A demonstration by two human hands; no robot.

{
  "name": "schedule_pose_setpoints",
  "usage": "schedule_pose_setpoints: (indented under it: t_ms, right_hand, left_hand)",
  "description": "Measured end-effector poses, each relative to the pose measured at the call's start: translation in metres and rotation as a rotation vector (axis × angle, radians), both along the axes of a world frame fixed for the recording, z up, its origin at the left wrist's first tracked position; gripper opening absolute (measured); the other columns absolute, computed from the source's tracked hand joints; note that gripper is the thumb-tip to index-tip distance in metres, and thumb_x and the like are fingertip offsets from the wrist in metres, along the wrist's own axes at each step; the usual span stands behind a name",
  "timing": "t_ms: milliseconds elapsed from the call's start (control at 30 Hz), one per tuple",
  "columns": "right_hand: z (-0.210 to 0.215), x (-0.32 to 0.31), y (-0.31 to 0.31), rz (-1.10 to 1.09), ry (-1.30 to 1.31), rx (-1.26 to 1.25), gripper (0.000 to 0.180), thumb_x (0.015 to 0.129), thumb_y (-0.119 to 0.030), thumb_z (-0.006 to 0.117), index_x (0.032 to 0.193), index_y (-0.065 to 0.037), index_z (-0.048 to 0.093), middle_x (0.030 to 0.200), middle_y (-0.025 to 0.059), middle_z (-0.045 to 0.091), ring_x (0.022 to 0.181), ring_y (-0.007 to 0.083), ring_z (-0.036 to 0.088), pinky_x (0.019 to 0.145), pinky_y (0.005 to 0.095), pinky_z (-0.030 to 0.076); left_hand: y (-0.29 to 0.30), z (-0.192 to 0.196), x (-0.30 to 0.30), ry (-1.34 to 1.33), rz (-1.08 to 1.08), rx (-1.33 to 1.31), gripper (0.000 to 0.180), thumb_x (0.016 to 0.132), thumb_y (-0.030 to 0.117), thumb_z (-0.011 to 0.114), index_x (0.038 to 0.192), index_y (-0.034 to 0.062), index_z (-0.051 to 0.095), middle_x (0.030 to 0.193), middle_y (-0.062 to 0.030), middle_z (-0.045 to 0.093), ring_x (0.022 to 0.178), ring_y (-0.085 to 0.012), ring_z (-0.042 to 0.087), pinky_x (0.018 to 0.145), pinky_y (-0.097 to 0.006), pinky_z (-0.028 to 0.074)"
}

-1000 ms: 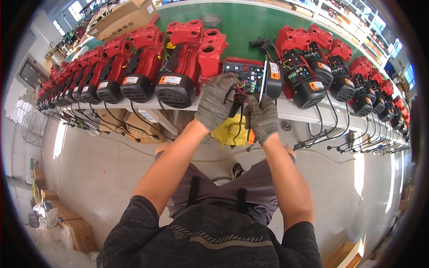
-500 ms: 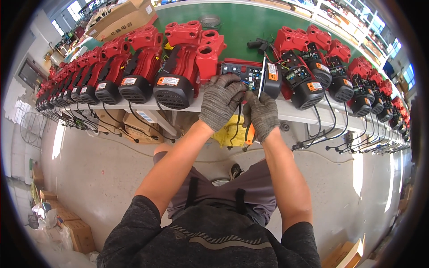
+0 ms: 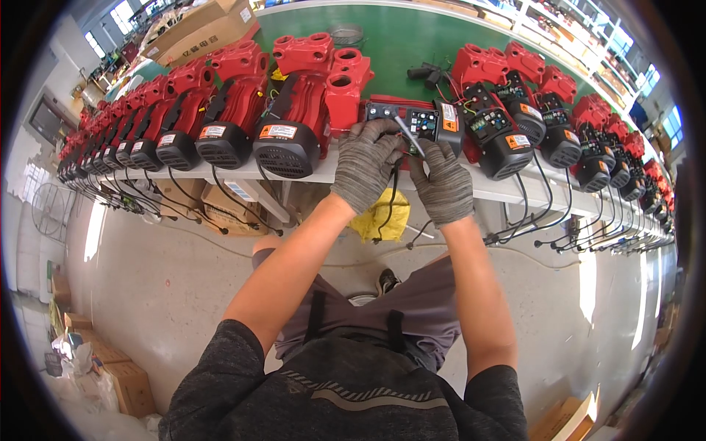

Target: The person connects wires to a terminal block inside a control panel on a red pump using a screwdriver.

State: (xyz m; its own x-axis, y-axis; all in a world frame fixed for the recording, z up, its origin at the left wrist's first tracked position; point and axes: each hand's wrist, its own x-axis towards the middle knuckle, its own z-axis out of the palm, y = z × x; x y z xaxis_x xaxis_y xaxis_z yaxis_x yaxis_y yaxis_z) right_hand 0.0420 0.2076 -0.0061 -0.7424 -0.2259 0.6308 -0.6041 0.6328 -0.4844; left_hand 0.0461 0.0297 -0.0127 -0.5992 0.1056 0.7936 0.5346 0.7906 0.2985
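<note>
- A person's two hands in ribbed grey knit gloves work at the near edge of a long bench with a smooth green top (image 3: 397, 51).
- Between two rows of red machines, at the centre, lies an open motor unit (image 3: 385, 110), its black control box uncovered and its circuit board (image 3: 423, 117) exposed.
- The right hand (image 3: 446, 184) pinches a slim, pale grey rod (image 3: 409, 137) in a narrow grip; it slants over the open box, its tip far and left.
- The left hand (image 3: 365, 167) is curled at the box's near-left edge; whether its fingers pinch anything cannot be told.
- Progress, as judged from the layout: this unit's box is open, with no cover on it. Machines on the left (image 3: 294, 110) have dark covers over their sides; several on the right (image 3: 485, 110) show bare boards, so those seem less complete.
- Materials: glossy red castings with round holes, matt black rounded end caps (image 3: 450, 137) with vent slots, and a rubbery black cable (image 3: 392, 206) hanging in front of a crumpled yellow sheet (image 3: 398, 217) below.
</note>
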Motion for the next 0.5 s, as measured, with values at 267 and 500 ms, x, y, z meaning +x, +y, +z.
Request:
schedule_pose_setpoints:
  t_ms: [267,500]
  right_hand:
    - [0.004,-0.01,0.003,0.075,0.09,0.27,0.016,0.096,-0.021,0.066,0.103,-0.006,0.066,0.084,0.016,0.068,0.073,0.0334,0.068,0.061,0.0413,0.054]
    - [-0.003,0.0,-0.015,0.025,-0.732,-0.381,0.03,0.101,-0.034,0.062,0.1,-0.003,0.063,0.059,0.0094,0.059,0.056,0.0232,0.062,0.056,0.0355,0.05]
  left_hand:
    - [0.001,0.007,0.005,-0.053,0.059,-0.093,0.023,0.08,0.008,0.072,0.103,0.011,0.073,0.117,-0.0063,0.066,0.104,-0.0314,0.059,0.089,-0.044,0.046]
    - [-0.002,-0.001,0.0,-0.043,-0.028,-0.002,0.025,0.076,0.007,0.074,0.1,0.0123,0.074,0.119,-0.0056,0.065,0.103,-0.0321,0.06,0.087,-0.044,0.048]
